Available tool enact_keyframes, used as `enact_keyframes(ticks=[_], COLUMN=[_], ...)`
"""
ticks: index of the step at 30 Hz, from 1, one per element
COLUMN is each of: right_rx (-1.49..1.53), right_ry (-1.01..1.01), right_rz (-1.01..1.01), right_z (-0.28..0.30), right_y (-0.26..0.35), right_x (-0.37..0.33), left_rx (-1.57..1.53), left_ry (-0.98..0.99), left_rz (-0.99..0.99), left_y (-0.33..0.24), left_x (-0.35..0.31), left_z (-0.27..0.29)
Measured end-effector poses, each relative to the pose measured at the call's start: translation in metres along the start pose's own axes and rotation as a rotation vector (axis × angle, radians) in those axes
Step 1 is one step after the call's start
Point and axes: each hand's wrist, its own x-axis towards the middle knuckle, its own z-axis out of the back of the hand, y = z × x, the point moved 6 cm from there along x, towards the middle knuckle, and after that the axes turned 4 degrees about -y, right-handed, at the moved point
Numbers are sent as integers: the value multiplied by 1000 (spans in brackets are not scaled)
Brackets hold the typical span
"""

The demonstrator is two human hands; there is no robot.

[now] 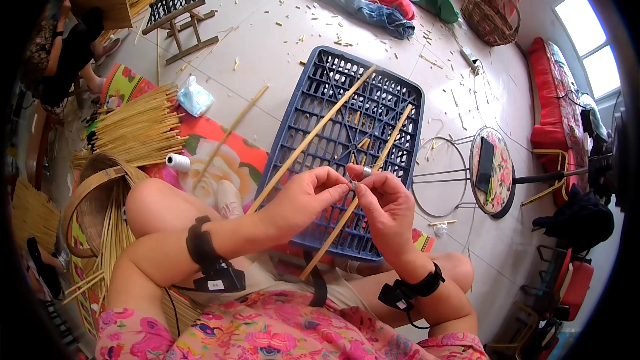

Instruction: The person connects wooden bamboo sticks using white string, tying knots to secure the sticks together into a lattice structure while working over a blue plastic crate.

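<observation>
Bamboo, pale tan and split thin: two long strips [333,160] cross above the blue plastic crate [313,113] in front of the person's knees, seen from the head camera. They look light, stiff yet springy, and likely splintery at the edges, so a pinch near the crossing suits them best. The left hand [303,197] pinches one strip between thumb and fingertips; the right hand [387,203], a ring on one finger, pinches at the same spot, fingertips nearly touching.

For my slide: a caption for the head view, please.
Both hands, left hand and right hand, pinch thin bamboo sticks above a blue plastic crate.
</observation>
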Motion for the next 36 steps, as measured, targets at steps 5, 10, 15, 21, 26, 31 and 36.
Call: enact_keyframes(ticks=[5,10,15,21,26,31,36], right_rx=[-6,46,16,58,-4,-5,9], right_ry=[-11,-2,48,17,56,53,47], right_rz=[-82,-116,-126,-159,-164,-180,-190], right_z=[3,1,3,2,3,5,5], right_y=[-3,2,3,2,-1,-4,-4], right_x=[-1,0,-1,-2,-1,-1,-1], left_rx=[-76,-104,-98,-84,-115,-59,-80], left_ry=[14,74,71,57,78,75,71], left_rz=[80,99,94,115,87,68,83], left_y=[10,11,11,17,15,15,13], left_x=[-1,-2,-2,-1,-1,-1,-2], left_z=[-1,-3,-4,-1,-3,-1,-3])
